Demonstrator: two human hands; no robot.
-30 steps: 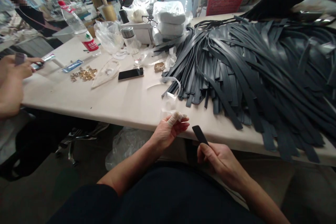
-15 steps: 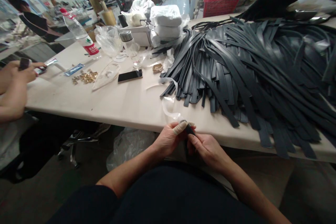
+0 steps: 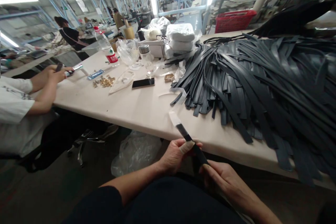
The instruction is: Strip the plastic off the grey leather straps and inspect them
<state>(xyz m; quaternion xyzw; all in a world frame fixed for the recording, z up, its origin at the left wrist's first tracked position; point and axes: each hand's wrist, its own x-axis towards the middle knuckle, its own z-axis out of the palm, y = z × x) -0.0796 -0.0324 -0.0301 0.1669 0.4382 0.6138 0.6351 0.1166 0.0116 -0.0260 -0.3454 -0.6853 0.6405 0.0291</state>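
A black strap (image 3: pixel 200 155) runs slantwise between my hands at the table's front edge, its far end pointing up and left. My left hand (image 3: pixel 176 153) pinches it partway along, with a pale cover on the thumb. Closer to my body, my right hand (image 3: pixel 219 176) is closed around the same strap. A clear, whitish tape (image 3: pixel 174 119) sticks out from the strap's far end over the tabletop. Another curl of clear tape (image 3: pixel 181 92) lies beside the large pile of black straps (image 3: pixel 236 77) to the right.
On the table (image 3: pixel 126 112) are a phone (image 3: pixel 143 83), small brass pieces (image 3: pixel 106 82), a glass jar (image 3: pixel 147 61), a water bottle (image 3: pixel 109 50) and wrapped white bundles (image 3: pixel 180 36). A co-worker's hands (image 3: pixel 56 73) hold a dark object at left. A plastic bag (image 3: pixel 136 152) hangs below the edge.
The view has tilted up and shifted left. My hands have drawn apart, my right hand toward my body, and more of the black strap shows between and beyond them.
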